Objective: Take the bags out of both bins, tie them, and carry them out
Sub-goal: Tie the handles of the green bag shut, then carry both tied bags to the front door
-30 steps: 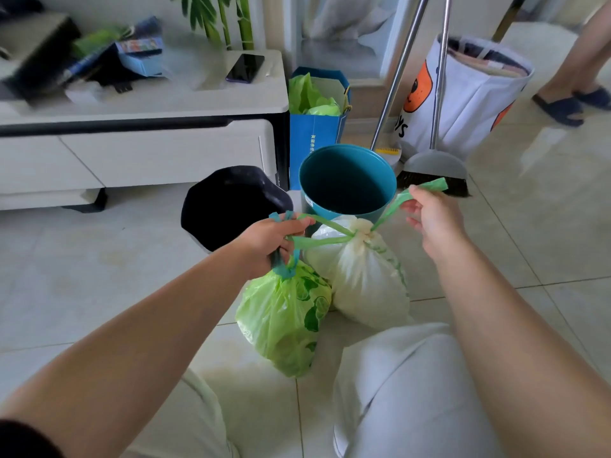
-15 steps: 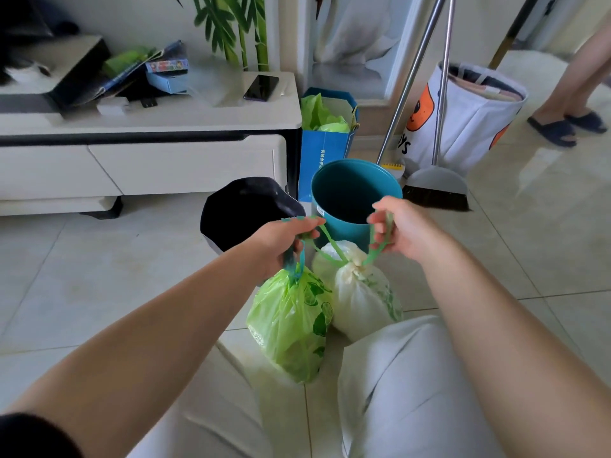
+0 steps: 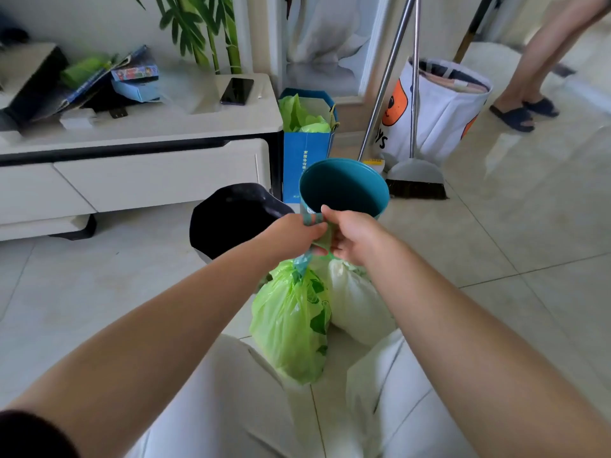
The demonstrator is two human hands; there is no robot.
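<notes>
A full green bag (image 3: 292,320) hangs by its teal drawstring from my left hand (image 3: 291,234). To its right a white bag (image 3: 355,307) with green ties rests against it. My right hand (image 3: 352,239) touches my left hand and grips the white bag's green ties, which bunch between both hands. Behind the hands stand a teal bin (image 3: 344,190) and a black bin (image 3: 231,219), both without bags and with nothing inside.
A white low cabinet (image 3: 142,153) with a phone (image 3: 237,91) and clutter stands at left. A blue paper bag (image 3: 305,140), a broom (image 3: 415,180) and a white fabric hamper (image 3: 439,107) sit behind the bins. Another person's legs (image 3: 542,61) stand at far right.
My right hand pulled the white bag's green ties from stretched out to the right inward until it met my left hand. Both bags rose a little and the view shifted lower.
</notes>
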